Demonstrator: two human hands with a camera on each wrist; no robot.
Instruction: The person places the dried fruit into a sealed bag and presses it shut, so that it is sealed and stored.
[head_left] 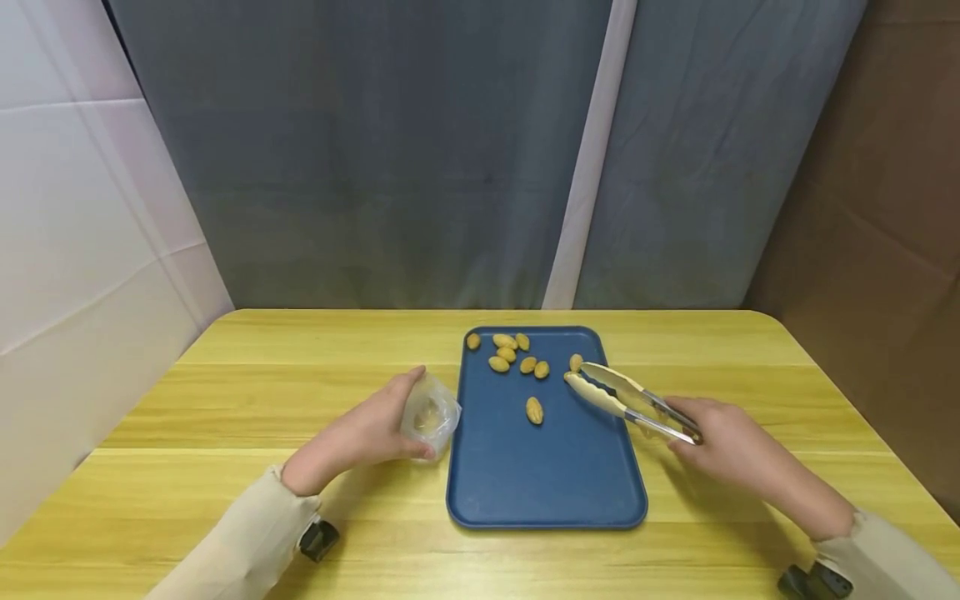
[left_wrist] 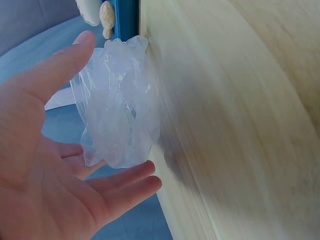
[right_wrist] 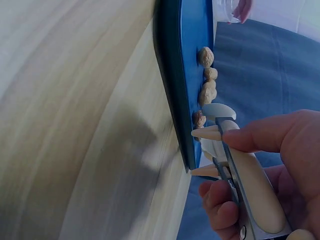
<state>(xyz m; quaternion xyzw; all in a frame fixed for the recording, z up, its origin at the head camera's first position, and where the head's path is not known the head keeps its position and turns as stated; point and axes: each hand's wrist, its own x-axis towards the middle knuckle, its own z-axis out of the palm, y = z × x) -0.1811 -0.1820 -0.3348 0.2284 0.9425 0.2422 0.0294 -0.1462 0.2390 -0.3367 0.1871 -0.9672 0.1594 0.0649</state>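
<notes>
My left hand point(head_left: 378, 421) holds a clear, crinkled plastic bag point(head_left: 431, 417) just left of the blue tray point(head_left: 547, 492), thumb on one side and fingers on the other. In the left wrist view the bag point(left_wrist: 120, 105) stands upright between them. My right hand point(head_left: 723, 437) grips metal tongs point(head_left: 645, 408) with beige tips. The tongs' tips are parted over the tray's right edge, close to two tan, wrinkled nuts point(head_left: 576, 362); whether they touch them I cannot tell. Another nut point(head_left: 534, 411) lies alone mid-tray.
Several more tan nuts point(head_left: 506, 354) lie loosely grouped at the tray's far left part. The tray rests on a yellow wood-grain table point(head_left: 225, 400). Grey-blue cloth point(head_left: 375, 167) hangs behind the table, with white cloth point(head_left: 90, 208) at left and a brown panel point(head_left: 877, 208) at right.
</notes>
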